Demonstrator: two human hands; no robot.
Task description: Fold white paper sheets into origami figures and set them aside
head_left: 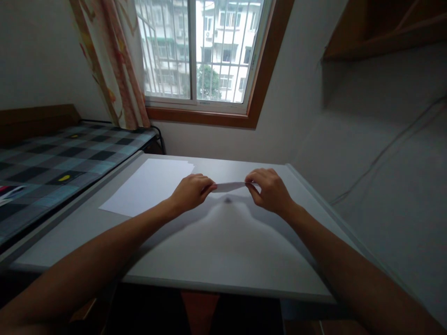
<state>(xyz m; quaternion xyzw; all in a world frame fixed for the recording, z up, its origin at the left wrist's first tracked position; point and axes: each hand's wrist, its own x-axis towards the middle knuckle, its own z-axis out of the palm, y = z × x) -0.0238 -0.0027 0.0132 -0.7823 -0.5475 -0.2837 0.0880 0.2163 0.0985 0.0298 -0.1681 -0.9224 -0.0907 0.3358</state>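
Both hands hold one narrow folded strip of paper (230,186) just above the grey desk (216,251): the left hand (190,191) pinches its left end with closed fingers, and the right hand (268,188) pinches its right end in the same way. On the desk, to the left of the strip, lie flat white sheets (148,186), and behind the desk is a window (202,51) with a curtain (117,60).

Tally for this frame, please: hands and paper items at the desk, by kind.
hands, left hand and right hand: 2
folded paper strip pinched between them: 1
pile of flat white sheets: 1
total: 4
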